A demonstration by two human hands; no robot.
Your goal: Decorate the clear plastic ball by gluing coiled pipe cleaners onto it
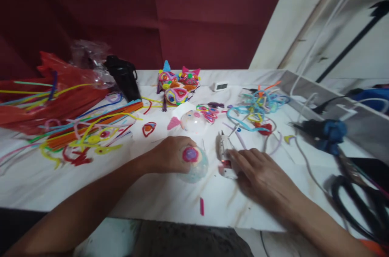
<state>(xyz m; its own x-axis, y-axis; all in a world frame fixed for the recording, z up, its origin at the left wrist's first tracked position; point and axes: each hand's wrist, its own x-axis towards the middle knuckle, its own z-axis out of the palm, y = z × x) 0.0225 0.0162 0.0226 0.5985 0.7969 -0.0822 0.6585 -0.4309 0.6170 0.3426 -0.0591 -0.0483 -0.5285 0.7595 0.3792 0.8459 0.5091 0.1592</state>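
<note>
My left hand (173, 155) is closed around a clear plastic ball (196, 172). On the ball's upper side sits a round purple and pink coiled piece (190, 154). My right hand (261, 172), slightly blurred, has its fingers at a white hot glue gun (224, 145) whose nozzle points away from me; its grip is partly hidden. Just beyond my left hand rests another clear ball (194, 121) with small pink pieces on it. A pink triangle (174, 123) lies beside that ball. Nearer the front edge lies a small magenta strip (201, 206).
Finished colourful tasselled heads (178, 83) stand at the back, near a small white digital display (220, 86). Pipe cleaners (94, 127) and a red bag (60, 95) fill the left, with a black bottle (123, 77). Tangled pipe cleaners (261, 105) and cables (306, 164) lie right.
</note>
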